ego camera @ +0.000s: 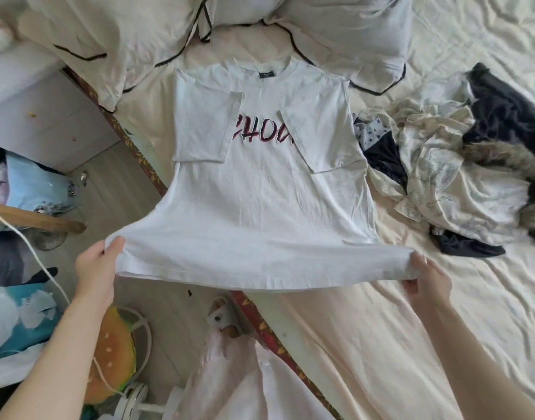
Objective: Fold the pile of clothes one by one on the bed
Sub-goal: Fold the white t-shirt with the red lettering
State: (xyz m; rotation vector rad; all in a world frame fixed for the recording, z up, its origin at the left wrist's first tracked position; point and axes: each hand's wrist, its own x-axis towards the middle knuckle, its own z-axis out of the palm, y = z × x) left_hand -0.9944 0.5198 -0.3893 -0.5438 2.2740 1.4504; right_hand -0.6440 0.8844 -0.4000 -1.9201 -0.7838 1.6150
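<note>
Rumpled cream bed [441,344], pile of clothes [460,165] at right; white T-shirt [269,192] at centre, sleeves folded in; hem corners pinched by left hand [98,269] and right hand [426,281]; light, limp, best gripped at corners.

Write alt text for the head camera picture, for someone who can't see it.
Two hands hold up the bottom hem of a white T-shirt lying on a bed, sleeves folded inward: left hand at one corner, right hand at the other. A pile of unfolded clothes lies to the right.
</note>
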